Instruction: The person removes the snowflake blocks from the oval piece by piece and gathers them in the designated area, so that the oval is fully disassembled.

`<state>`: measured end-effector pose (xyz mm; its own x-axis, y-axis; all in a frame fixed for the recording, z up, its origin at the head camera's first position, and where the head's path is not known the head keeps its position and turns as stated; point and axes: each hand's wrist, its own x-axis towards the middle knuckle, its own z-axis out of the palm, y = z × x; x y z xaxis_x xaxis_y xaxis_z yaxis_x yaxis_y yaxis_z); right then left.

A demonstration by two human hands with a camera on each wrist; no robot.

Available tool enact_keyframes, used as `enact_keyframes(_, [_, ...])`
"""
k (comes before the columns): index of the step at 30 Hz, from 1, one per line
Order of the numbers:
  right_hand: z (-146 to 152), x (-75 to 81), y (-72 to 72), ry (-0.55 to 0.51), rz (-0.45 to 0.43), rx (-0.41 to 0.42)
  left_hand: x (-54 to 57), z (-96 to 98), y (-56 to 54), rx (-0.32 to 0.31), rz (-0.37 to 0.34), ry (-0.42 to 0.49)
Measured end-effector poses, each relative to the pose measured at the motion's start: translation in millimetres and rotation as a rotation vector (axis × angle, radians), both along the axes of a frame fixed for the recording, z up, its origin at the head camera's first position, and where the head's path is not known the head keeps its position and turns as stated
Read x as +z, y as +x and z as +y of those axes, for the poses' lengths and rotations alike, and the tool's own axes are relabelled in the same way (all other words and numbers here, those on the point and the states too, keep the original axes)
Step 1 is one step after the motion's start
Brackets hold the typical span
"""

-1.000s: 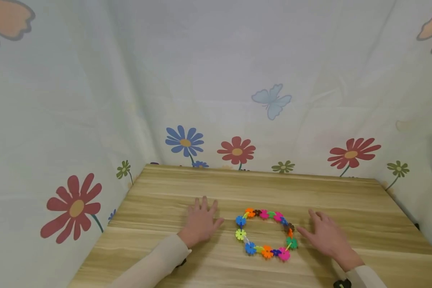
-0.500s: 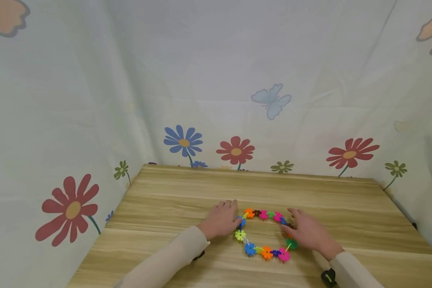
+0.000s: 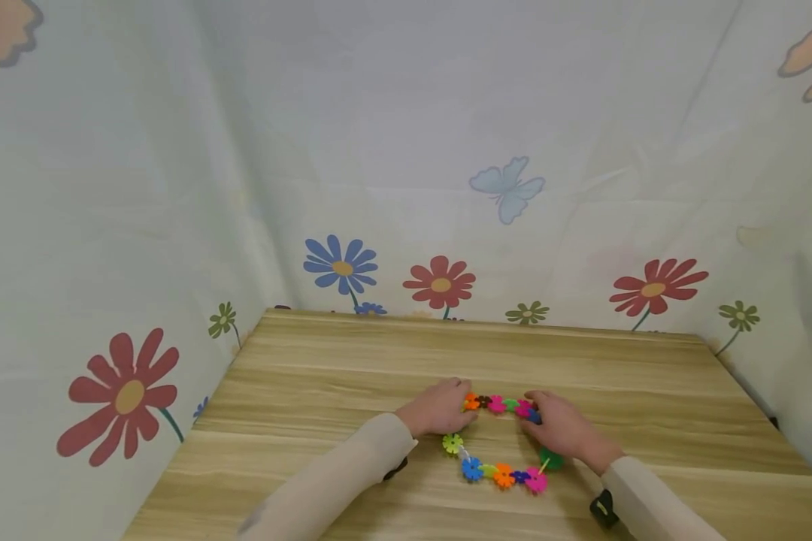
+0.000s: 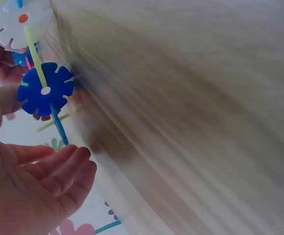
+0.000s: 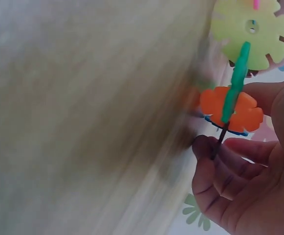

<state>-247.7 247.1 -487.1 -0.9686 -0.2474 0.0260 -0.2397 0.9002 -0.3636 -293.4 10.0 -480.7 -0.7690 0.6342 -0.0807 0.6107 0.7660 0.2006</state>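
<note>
A ring of colourful interlocking flower-shaped plastic discs is on the wooden table. My left hand holds its far left side, fingers over the far edge and covering some discs. On the opposite side, my right hand grips the far right part, thumb toward the inside of the ring. In the left wrist view a dark blue disc sits between the thumb and the curled fingers. The right wrist view has an orange disc by the thumb, with fingertips at a dark disc edge just below it.
The wooden table reaches back to a white curtain printed with flowers and butterflies. More of this curtain stands along the left and right sides. Dark straps with small devices show at both wrists.
Both hands have come inward from either side of the ring and taken hold of its far left and far right parts. The ring has hardly shifted.
</note>
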Motion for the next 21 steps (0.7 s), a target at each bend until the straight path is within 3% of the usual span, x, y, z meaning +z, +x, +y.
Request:
enact_keyframes(11, [-9,-5.1,-5.8,-0.075,0.041,0.082,6.3,5.0,-2.1,-0.03,-0.047,-0.003])
enact_keyframes(21, [-28,-0.8,-9.6,-0.158,0.058,0.144,-1.4,-1.1,-8.0,-0.033,-0.131,0.18])
